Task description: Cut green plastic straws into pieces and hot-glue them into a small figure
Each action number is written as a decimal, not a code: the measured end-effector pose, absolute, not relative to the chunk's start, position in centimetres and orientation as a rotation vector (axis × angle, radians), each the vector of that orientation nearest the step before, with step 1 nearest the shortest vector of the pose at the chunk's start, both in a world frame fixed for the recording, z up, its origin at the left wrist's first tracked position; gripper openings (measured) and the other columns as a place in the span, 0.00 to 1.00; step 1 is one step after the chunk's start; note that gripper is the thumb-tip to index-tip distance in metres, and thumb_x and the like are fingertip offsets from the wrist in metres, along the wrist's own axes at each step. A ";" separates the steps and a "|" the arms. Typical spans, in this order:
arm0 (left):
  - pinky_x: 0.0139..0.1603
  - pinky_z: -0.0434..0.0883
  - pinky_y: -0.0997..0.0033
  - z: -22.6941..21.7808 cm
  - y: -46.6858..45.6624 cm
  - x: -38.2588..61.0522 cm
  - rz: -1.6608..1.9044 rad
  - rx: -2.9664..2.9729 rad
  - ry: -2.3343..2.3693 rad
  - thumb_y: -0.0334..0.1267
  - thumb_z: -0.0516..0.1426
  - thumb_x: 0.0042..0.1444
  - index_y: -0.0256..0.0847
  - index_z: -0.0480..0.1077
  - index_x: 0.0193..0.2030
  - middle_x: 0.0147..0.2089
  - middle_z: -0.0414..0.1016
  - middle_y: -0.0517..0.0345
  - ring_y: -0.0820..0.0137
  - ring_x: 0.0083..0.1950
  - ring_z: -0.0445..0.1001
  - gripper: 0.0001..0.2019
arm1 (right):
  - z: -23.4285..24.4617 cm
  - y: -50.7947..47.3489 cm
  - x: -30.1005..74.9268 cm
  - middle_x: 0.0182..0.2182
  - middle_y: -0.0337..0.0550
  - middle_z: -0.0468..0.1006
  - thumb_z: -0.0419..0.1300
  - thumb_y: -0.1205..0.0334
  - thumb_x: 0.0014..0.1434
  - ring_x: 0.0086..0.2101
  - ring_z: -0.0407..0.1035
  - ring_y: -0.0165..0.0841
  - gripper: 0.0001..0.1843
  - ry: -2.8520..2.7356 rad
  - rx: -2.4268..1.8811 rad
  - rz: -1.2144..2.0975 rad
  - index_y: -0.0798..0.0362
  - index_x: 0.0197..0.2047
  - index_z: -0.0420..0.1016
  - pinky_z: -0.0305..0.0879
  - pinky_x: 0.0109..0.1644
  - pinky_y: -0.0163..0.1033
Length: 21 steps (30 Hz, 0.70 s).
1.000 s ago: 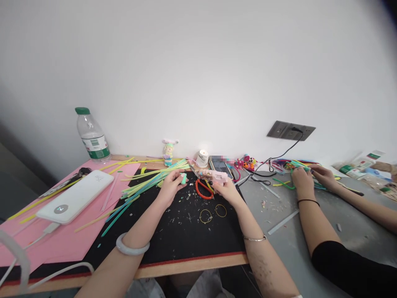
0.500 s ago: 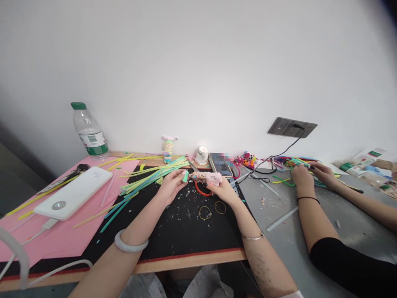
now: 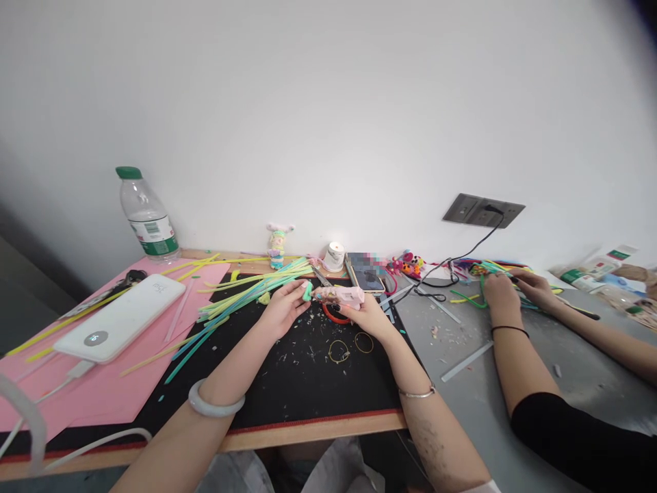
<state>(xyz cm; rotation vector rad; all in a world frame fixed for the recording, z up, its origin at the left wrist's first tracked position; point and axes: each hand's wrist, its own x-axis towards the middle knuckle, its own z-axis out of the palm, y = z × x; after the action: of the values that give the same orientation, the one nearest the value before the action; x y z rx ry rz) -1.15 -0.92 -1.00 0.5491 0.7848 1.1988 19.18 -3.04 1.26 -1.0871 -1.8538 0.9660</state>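
My left hand (image 3: 284,309) pinches a small green piece of fuzzy pipe cleaner (image 3: 307,291) between thumb and fingers. In my right hand (image 3: 370,316) is a pink hot glue gun (image 3: 349,296), its stained tip pointing left, close to the green piece; I cannot tell whether they touch. Behind and below the gun lie scissors with red-orange handles (image 3: 335,315), partly covered. A bundle of yellow, green and blue pipe cleaners (image 3: 246,294) spreads left of my left hand. Two thin rubber bands (image 3: 339,352) rest on the black mat (image 3: 287,394) below my hands.
A pastel figure (image 3: 277,248), a white roll (image 3: 335,256) and a phone (image 3: 366,272) stand or lie by the wall. Left are a bottle (image 3: 148,219) and a white power bank (image 3: 120,318) on pink sheets. At right, a co-worker's hands (image 3: 506,291) handle pipe cleaners.
The green piece has turned a little in my left fingers. The glue gun has shifted slightly left and tilted. The co-worker's hands have barely moved.
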 end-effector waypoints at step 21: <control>0.37 0.72 0.74 -1.1 -1.0 -0.8 1.147 0.510 0.723 0.30 0.60 0.50 0.39 0.72 0.36 0.34 0.74 0.57 0.76 0.32 0.72 0.06 | 1.8 -3.2 18.9 0.49 0.46 0.75 0.58 0.59 0.54 0.49 0.68 0.41 0.21 -1.804 -1.071 0.874 0.53 0.51 0.72 0.62 0.55 0.47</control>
<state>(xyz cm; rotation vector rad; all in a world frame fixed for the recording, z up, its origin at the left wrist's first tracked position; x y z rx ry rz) -0.84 -1.00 -1.15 0.5098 0.7232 1.1474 18.91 -3.23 1.85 -1.0708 -1.8039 0.8745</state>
